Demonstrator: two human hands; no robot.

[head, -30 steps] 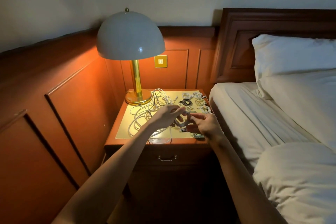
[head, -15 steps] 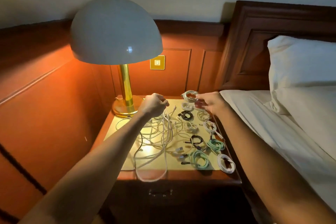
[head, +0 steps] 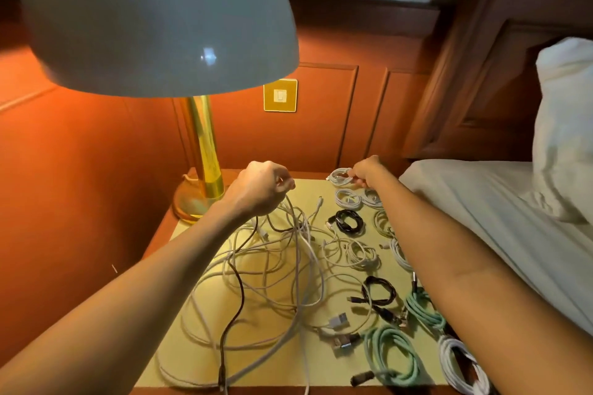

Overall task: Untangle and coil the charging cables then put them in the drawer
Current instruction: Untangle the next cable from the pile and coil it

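**A:** What sits at the far left?

**B:** A lamp (head: 154, 19) with a pale dome shade and a brass stem fills the 10 o'clock area; its base stands on the back left corner of the worktop (head: 179, 353), a bedside unit with a yellow top.

**A:** And the hands?

**B:** The left hand (head: 261, 187), just left of centre, is closed in a fist around several strands lifted from the loose tangle of cables (head: 272, 282), white with one dark strand, which sprawls below it toward 6 o'clock. The right hand (head: 365, 171), at about 1 o'clock from centre, pinches a small white coil (head: 340, 177) over the back edge of the worktop.

**A:** Where are the other cables?

**B:** Coiled ones lie in rows along the right side, partly under the right forearm: white coils (head: 348, 198) near the back, a black coil (head: 348, 223) next, then a mint-green coil (head: 393, 354) toward 5 o'clock. The drawer cannot be seen.

**A:** Further right?

**B:** A bed (head: 500, 218) with white sheets, touching the worktop's side, and a pillow (head: 564, 138) at 3 o'clock.
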